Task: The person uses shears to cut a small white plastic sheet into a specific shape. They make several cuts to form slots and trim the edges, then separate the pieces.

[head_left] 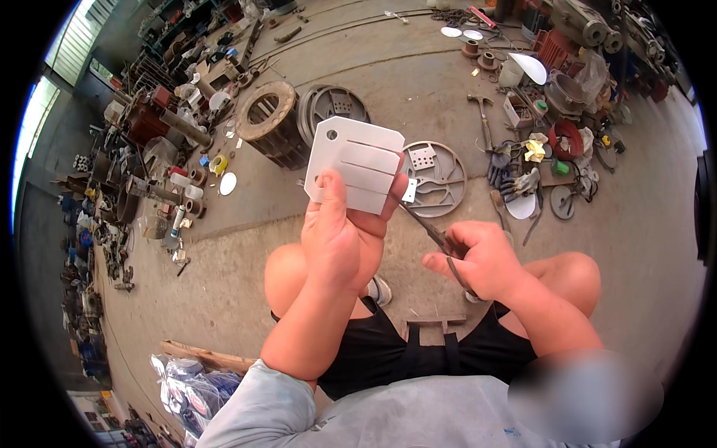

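while left hand (340,243) grips clipped-corner slotted plate (362,154) | right hand (487,261) clutches scissors (432,230), apparently metal

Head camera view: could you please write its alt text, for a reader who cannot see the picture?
A person's left hand holds up a pale, flat, slotted plate, while the right hand grips a dark scissor-like tool pointing toward it. Beyond, on a workshop floor, lie a round metal frame, a hammer and work gloves.
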`<state>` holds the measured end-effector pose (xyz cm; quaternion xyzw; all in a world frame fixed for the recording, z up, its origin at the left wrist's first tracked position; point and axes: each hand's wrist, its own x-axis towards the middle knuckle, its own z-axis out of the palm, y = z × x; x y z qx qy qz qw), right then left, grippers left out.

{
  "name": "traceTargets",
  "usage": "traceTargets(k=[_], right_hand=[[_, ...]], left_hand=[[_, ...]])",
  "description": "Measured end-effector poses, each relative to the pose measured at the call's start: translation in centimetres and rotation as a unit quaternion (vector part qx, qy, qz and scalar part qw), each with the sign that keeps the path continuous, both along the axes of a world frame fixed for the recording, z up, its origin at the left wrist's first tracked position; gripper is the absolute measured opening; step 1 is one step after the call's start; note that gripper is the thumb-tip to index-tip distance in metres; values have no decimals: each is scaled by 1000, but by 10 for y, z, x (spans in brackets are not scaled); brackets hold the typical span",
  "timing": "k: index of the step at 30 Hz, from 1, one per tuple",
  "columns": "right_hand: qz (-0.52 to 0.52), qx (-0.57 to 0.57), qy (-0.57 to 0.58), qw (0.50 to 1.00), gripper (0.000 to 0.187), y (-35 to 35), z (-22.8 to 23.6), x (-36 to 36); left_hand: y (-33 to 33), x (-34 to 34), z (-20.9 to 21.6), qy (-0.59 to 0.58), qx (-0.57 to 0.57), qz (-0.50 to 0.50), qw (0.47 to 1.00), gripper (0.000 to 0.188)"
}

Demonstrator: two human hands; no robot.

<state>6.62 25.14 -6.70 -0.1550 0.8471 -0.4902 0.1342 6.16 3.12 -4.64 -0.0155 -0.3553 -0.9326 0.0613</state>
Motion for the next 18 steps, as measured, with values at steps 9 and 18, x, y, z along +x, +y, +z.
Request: traceTargets(k=[9, 18], right_hand=[[2, 4, -1, 1000, 59, -2, 2, 0], [5, 12, 5, 1000, 62, -1, 2, -1]], left_hand=[[3, 0, 0, -6, -15, 5, 1000, 53], [4, 1, 2, -17, -10, 3, 1000, 53]])
